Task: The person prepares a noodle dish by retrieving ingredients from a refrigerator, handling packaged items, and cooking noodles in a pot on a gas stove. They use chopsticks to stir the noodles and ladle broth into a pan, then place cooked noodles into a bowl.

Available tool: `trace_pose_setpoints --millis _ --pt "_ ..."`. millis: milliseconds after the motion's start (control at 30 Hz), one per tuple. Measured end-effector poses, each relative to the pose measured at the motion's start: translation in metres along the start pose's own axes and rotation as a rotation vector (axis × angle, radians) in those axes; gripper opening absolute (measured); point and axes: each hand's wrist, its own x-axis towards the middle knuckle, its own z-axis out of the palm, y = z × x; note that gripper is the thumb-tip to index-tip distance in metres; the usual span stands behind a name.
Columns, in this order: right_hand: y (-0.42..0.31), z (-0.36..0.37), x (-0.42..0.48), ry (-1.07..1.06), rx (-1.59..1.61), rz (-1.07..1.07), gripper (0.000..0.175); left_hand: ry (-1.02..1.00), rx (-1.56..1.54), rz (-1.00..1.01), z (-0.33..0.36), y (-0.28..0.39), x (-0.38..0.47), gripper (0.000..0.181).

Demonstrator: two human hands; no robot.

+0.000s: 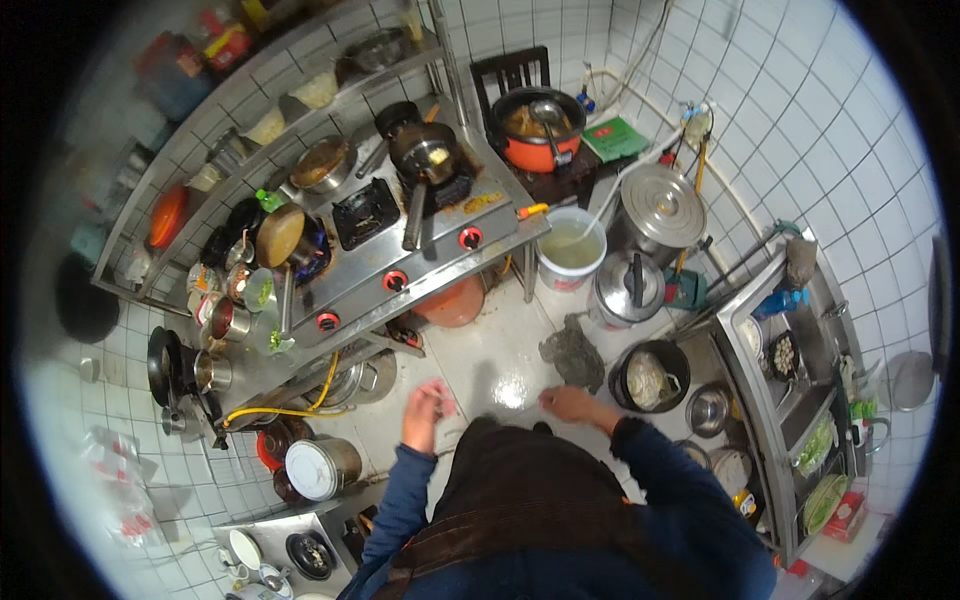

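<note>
My left hand hangs over the tiled floor in front of the stove. It is blurred, with pinkish patches by its fingers, and I cannot tell whether it holds anything. My right hand hangs lower right of it, fingers curled, near a dark grey cloth on the floor. A steel gas stove stands ahead. On it, a long-handled saucepan sits at the right burner, and a pan with tan contents sits over a blue flame at the left burner.
An orange pot with a ladle rests on a chair. Beside the stove stand a white bucket and a lidded steel pot. A black pot and the sink unit are at right; a white-lidded container is at left.
</note>
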Motion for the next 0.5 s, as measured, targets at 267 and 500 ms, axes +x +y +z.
trace_pose_setpoints --millis 267,500 --pt "0.116 -0.143 0.097 0.341 0.681 0.399 0.030 -0.006 -0.284 0.040 -0.021 0.104 0.175 0.071" --pt "0.173 -0.312 0.216 0.892 0.615 0.492 0.044 -0.346 -0.343 -0.106 0.001 0.154 0.271 0.068"
